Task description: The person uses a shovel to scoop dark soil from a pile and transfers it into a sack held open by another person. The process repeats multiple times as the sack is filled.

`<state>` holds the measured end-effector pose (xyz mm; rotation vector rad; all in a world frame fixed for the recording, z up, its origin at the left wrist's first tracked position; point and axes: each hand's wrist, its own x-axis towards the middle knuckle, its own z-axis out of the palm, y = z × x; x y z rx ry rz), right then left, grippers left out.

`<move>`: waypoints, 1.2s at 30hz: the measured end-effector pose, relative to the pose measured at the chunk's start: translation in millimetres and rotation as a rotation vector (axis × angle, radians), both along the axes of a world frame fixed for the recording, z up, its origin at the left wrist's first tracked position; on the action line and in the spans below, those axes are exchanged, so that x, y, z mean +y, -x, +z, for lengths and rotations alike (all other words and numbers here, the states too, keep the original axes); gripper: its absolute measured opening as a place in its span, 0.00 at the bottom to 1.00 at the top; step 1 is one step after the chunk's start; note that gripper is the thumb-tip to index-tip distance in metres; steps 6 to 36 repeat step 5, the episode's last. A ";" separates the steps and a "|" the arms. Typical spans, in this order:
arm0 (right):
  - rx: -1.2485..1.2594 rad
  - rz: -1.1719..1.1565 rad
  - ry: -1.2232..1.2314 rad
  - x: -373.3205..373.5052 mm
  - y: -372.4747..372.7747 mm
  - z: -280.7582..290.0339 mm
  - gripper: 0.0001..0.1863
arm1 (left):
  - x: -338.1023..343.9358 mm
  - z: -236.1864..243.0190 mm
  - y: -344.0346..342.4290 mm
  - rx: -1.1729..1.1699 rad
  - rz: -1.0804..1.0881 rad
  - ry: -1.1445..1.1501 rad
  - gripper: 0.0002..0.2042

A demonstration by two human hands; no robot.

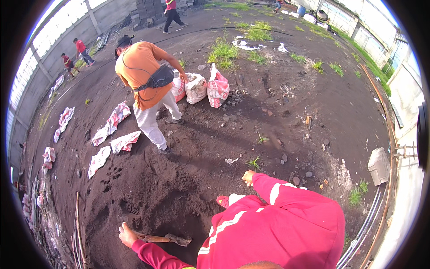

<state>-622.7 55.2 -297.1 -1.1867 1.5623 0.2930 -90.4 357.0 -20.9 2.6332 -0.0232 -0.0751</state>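
My left hand [128, 235] is low on the left, its fingers closed around the end of the wooden handle of a shovel [154, 238]. The shovel's metal blade lies to the right, over dark loose sand [139, 197]. My right hand [248, 177] is held out ahead of my red sleeve, above the ground near a small tuft of grass. Its fingers are curled, and nothing shows in them. Below it, my red shoe [222, 201] stands on the sand.
A person in an orange shirt [142, 67] bends beside filled sacks [195, 88]. Flattened sacks [112, 123] lie to the left. A concrete block [379, 166] and long pipes [365, 224] lie along the right wall. Other people walk farther off near stacked blocks [148, 12].
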 end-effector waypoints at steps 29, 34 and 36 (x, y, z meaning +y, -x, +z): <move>0.011 -0.058 -0.004 2.3 16.9 -6.1 0.15 | -1.5 -8.7 -9.5 0.039 0.030 -0.094 0.32; 0.011 -0.058 -0.004 2.3 16.9 -6.1 0.15 | -1.5 -8.7 -9.5 0.039 0.030 -0.094 0.32; 0.011 -0.058 -0.004 2.3 16.9 -6.1 0.15 | -1.5 -8.7 -9.5 0.039 0.030 -0.094 0.32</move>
